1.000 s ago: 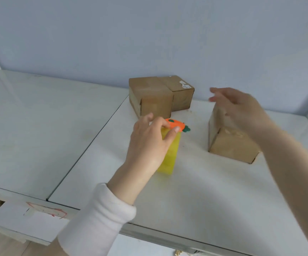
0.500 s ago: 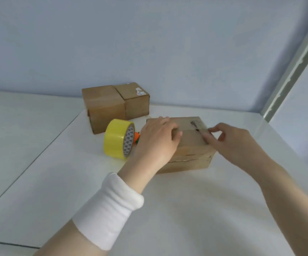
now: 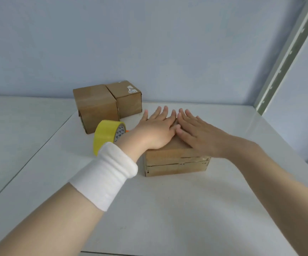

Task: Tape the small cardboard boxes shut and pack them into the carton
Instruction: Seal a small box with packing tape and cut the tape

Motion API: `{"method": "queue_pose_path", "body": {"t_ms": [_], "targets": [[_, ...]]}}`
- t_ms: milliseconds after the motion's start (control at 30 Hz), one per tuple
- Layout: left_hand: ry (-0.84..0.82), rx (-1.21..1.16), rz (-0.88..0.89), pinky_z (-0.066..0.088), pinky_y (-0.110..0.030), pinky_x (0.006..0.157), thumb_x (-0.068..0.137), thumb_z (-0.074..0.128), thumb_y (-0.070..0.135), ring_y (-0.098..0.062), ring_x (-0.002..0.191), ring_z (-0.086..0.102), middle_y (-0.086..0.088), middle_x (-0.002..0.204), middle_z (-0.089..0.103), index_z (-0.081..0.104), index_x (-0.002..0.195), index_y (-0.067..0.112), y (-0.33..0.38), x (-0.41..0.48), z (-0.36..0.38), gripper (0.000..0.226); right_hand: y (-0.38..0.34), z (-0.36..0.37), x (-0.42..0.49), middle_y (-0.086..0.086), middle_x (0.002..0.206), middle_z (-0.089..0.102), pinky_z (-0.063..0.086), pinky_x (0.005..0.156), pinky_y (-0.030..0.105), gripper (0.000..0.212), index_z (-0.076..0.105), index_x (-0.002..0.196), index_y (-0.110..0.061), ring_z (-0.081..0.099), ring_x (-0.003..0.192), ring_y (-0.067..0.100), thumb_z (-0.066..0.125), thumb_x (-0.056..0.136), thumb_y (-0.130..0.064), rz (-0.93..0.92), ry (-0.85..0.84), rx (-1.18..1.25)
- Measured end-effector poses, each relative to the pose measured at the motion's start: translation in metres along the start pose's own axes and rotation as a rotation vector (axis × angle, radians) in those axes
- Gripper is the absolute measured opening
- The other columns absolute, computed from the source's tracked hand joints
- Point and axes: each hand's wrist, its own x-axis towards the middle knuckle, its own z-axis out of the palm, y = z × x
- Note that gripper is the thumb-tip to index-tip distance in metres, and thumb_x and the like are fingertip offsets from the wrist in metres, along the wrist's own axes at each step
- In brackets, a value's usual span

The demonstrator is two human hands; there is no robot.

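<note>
A small brown cardboard box [image 3: 177, 164] lies on the white table in front of me. My left hand [image 3: 155, 129] and my right hand [image 3: 199, 135] both press flat on its top, fingers straight and side by side, hiding the flaps. A yellow tape roll [image 3: 106, 134] stands on edge just left of the box, behind my left wrist. Only an orange sliver of a small cutter [image 3: 127, 130] shows past the roll. Two more small brown boxes stand together at the back, one at the left [image 3: 96, 106] and one with a white label [image 3: 126, 97]. No carton is in view.
The white table [image 3: 168, 209] meets a second white table [image 3: 20, 130] at a seam on the left. A blue wall runs along the back. A pale green perforated post [image 3: 286, 52] rises at the back right corner.
My left hand let go of the tape roll and moved onto the box. Both hands went from fingering the top flaps to lying flat on them.
</note>
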Motion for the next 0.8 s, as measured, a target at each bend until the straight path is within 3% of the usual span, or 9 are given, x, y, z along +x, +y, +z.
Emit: {"method": "queue_pose_path", "body": {"t_ms": [200, 300, 433, 567, 667, 800], "targets": [[0.097, -0.004, -0.037, -0.012, -0.045, 0.114, 0.101, 0.011, 0.041, -0.016, 0.146, -0.011, -0.003, 0.159, -0.007, 0.001, 0.151, 0.019, -0.001, -0.005, 0.012, 0.055, 0.005, 0.005, 0.000, -0.006, 0.157, -0.015, -0.007, 0.113, 0.021, 0.060, -0.005, 0.149, -0.016, -0.015, 0.142, 0.003, 0.016, 0.100, -0.042, 0.030, 0.038, 0.012], [0.053, -0.093, -0.042, -0.010, -0.046, 0.115, 0.101, 0.013, 0.042, -0.019, 0.145, -0.015, -0.007, 0.159, -0.010, 0.004, 0.151, 0.018, -0.006, -0.004, 0.005, 0.056, 0.005, 0.001, 0.000, -0.002, 0.157, -0.015, -0.006, 0.114, 0.023, 0.059, -0.006, 0.149, -0.012, -0.016, 0.142, 0.007, 0.015, 0.100, -0.040, 0.026, 0.023, -0.004], [0.111, -0.261, -0.076, -0.003, -0.040, 0.118, 0.102, 0.019, 0.038, -0.019, 0.143, -0.021, -0.006, 0.158, -0.013, 0.007, 0.151, 0.018, -0.009, -0.012, 0.014, 0.054, 0.007, 0.010, -0.004, -0.011, 0.156, -0.014, -0.004, 0.114, 0.021, 0.061, -0.003, 0.149, -0.017, -0.014, 0.141, -0.001, 0.017, 0.099, -0.045, 0.048, 0.070, 0.074], [0.096, -0.260, -0.104, 0.002, -0.033, 0.116, 0.102, 0.021, 0.038, -0.021, 0.145, -0.009, -0.003, 0.159, -0.002, 0.005, 0.151, 0.018, -0.006, -0.013, 0.009, 0.055, 0.008, 0.007, -0.004, -0.014, 0.156, -0.013, 0.000, 0.114, 0.022, 0.059, -0.004, 0.149, -0.020, -0.012, 0.141, -0.001, 0.017, 0.099, -0.043, 0.062, 0.042, 0.052], [0.046, -0.222, -0.142, 0.015, -0.040, 0.115, 0.100, 0.023, 0.046, -0.024, 0.144, 0.003, -0.001, 0.157, 0.011, 0.003, 0.151, 0.020, 0.000, -0.020, 0.008, 0.060, 0.016, -0.005, 0.001, -0.006, 0.158, -0.010, -0.003, 0.115, 0.025, 0.053, -0.001, 0.150, -0.018, -0.010, 0.144, 0.007, 0.016, 0.102, -0.034, 0.056, 0.034, 0.018], [0.219, -0.109, -0.140, 0.019, -0.041, 0.112, 0.098, 0.025, 0.049, -0.026, 0.143, 0.011, -0.008, 0.156, 0.015, 0.014, 0.150, 0.021, 0.011, -0.028, 0.008, 0.059, 0.014, -0.013, 0.003, -0.002, 0.158, -0.007, -0.002, 0.117, 0.031, 0.050, 0.006, 0.150, -0.015, -0.011, 0.145, 0.011, 0.017, 0.103, -0.029, 0.015, 0.071, 0.007]]}}
